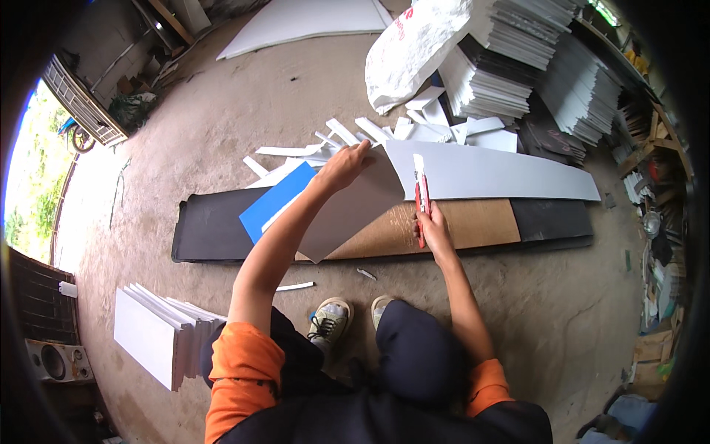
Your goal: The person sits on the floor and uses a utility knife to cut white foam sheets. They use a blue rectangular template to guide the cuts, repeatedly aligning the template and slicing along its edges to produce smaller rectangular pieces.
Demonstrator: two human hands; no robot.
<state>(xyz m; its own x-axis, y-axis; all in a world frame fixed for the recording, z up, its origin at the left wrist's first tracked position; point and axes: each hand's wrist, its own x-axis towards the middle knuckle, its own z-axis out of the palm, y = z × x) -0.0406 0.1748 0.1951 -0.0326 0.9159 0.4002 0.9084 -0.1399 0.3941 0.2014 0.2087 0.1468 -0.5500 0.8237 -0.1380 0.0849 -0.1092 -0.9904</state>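
My left hand [346, 166] grips the far edge of a grey rectangular board [355, 203], which is tilted up off the work surface. In my right hand [435, 228] is a red utility knife [422, 196], its blade pointing away from me. A blue sheet [275, 201] lies partly behind my left forearm. Beyond the knife, a long white board [495, 170] rests along the far side of a low black base [551, 222]. Brown cardboard [473, 226] covers the middle of that base, partly hidden by the grey board.
White offcuts [340, 133] are heaped behind the base. A white sack [414, 55] and tall stacks of sheets [503, 74] stand at the far right. Beside my left leg is a stack of white boards [159, 333]. A speaker [58, 360] is at the left wall.
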